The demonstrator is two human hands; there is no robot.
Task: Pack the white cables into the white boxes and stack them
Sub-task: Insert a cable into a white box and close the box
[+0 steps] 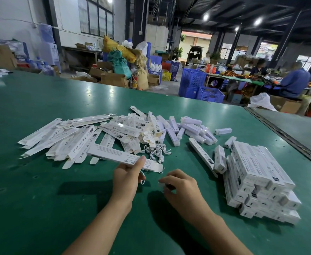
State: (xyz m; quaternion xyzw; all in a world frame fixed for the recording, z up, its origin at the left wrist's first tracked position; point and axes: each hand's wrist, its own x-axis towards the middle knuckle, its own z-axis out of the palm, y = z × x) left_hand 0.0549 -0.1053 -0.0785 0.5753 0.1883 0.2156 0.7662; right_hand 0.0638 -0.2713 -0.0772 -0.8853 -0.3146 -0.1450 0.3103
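My left hand (128,176) grips a long white box (114,155) near its open right end, thumb on top, and a white cable (142,178) loops out from under its fingers. My right hand (178,183) is curled just right of it, pinching a small clear and dark piece that I cannot make out. A small heap of white cables (156,150) lies just beyond the held box. Flat unfolded white boxes (73,138) are piled at the left. Packed boxes form a stack (261,183) at the right.
The green table (40,190) carries several small white blocks (191,129) behind the cables. Two closed boxes (219,159) lie loose beside the stack. A metal seam (287,137) runs along the table's right side. Blue crates, cartons and seated people are far behind.
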